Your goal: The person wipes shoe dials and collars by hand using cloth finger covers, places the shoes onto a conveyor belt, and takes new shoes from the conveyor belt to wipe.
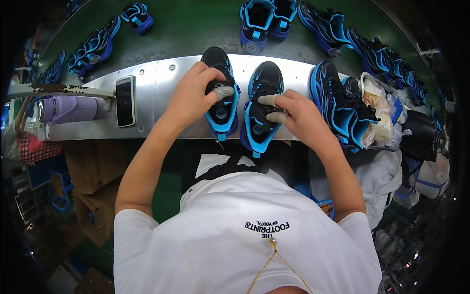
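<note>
Two black sneakers with bright blue lining and trim lie side by side on the metal ledge, toes pointing away from me. My left hand (pixel 192 98) is closed over the upper of the left sneaker (pixel 215 58); its thumb, in a grey finger cover, presses by the laces and tongue. At the right sneaker (pixel 266 77), my right hand (pixel 304 116) reaches in from the right. Two of its fingers, wrapped in beige covers, pinch around the tongue near the opening. Both heels reach the ledge's near edge. What lies under the fingertips is hidden.
Another pair of sneakers (pixel 325 90) stands right of my right hand, beside a tray of plastic-wrapped items (pixel 384 115). A phone (pixel 125 102) and a purple bottle (pixel 73 109) lie left on the metal ledge (pixel 159 93). More sneakers (pixel 323 27) stand on the green surface (pixel 196 29) beyond.
</note>
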A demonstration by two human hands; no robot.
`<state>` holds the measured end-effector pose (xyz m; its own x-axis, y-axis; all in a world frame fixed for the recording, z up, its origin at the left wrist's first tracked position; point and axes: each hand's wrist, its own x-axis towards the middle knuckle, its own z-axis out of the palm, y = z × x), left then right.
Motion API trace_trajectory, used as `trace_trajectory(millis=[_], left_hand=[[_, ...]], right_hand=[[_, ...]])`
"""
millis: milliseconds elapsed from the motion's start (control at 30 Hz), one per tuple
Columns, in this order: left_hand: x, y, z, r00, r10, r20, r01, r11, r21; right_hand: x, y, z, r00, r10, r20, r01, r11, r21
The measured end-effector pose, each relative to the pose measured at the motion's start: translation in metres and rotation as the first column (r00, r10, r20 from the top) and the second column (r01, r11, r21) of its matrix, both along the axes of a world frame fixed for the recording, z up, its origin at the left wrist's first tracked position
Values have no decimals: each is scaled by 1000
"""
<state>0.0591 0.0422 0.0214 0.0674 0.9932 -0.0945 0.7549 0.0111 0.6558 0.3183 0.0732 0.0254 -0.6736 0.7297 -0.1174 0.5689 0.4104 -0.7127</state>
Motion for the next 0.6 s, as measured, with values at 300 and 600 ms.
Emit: trace_trajectory(millis=[300,600], left_hand=[[-17,4,-22,907,-158,389,156,987,39],[-5,-9,-23,935,-60,349,20,993,117]], right_hand=[[-2,8,12,998,-50,-36,42,979,-200],[2,5,-5,997,-40,-67,40,999,0]])
